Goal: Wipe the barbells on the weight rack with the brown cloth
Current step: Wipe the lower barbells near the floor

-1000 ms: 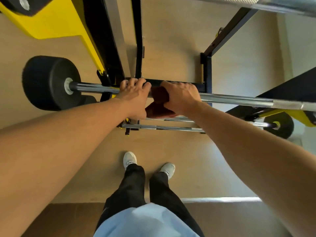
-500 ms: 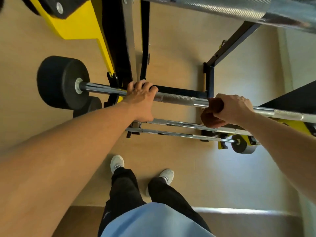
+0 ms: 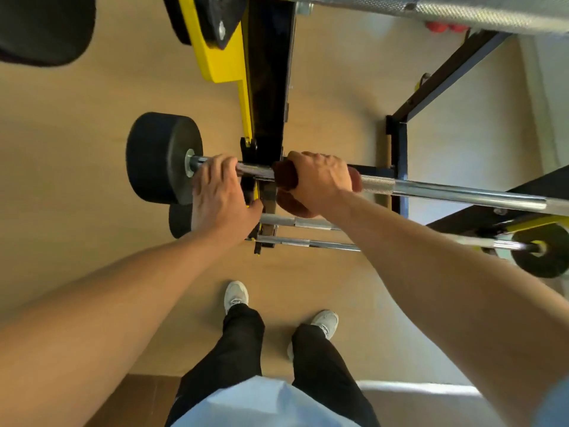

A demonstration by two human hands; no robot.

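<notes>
Brown cloth (image 3: 284,177) wrapped round chrome barbell (image 3: 446,190), gripped by right hand (image 3: 318,177); left hand (image 3: 220,192) curled over bar beside black weight plate (image 3: 160,158); weight rack (image 3: 264,87) behind.

No readable text, label, brand or number shows anywhere.

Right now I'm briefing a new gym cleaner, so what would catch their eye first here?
Two bare arms reach to a chrome barbell across the middle: the right hand grips a brown cloth around it, the left hand holds the bar beside a black weight plate. A yellow-and-black rack upright rises above.
</notes>
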